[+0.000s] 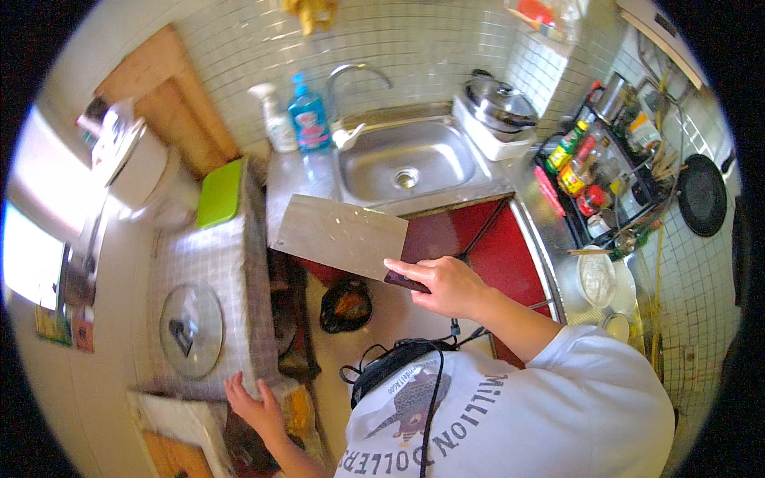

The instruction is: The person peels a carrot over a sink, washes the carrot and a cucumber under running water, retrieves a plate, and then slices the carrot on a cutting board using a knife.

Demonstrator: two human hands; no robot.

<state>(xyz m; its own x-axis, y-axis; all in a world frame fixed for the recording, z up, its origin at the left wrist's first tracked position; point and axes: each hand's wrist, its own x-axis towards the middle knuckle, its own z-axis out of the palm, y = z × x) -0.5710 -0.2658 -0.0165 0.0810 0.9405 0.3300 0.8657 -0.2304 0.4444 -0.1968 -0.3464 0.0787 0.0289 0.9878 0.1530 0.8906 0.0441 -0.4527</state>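
Observation:
My right hand (449, 288) grips the dark handle of a broad-bladed cleaver (343, 236). Its index finger lies along the base of the blade. The blade points left, raised in front of the stainless steel sink (412, 155) and its counter edge. Low on the left, my left hand (256, 406) holds nothing, its fingers apart. It is close to the front edge of a tiled ledge (239, 263), where a round glass lid (191, 331) with a dark handle lies. A green cutting board (221, 192) is at the ledge's far end.
Beside the faucet (332, 89) stand a blue soap bottle (309, 116) and a white spray bottle (278, 119). A lidded pot (501, 104) is right of the sink. Farther right are a black rack (627, 173) of seasoning bottles and a white bowl (596, 278). A black bin (345, 306) sits below.

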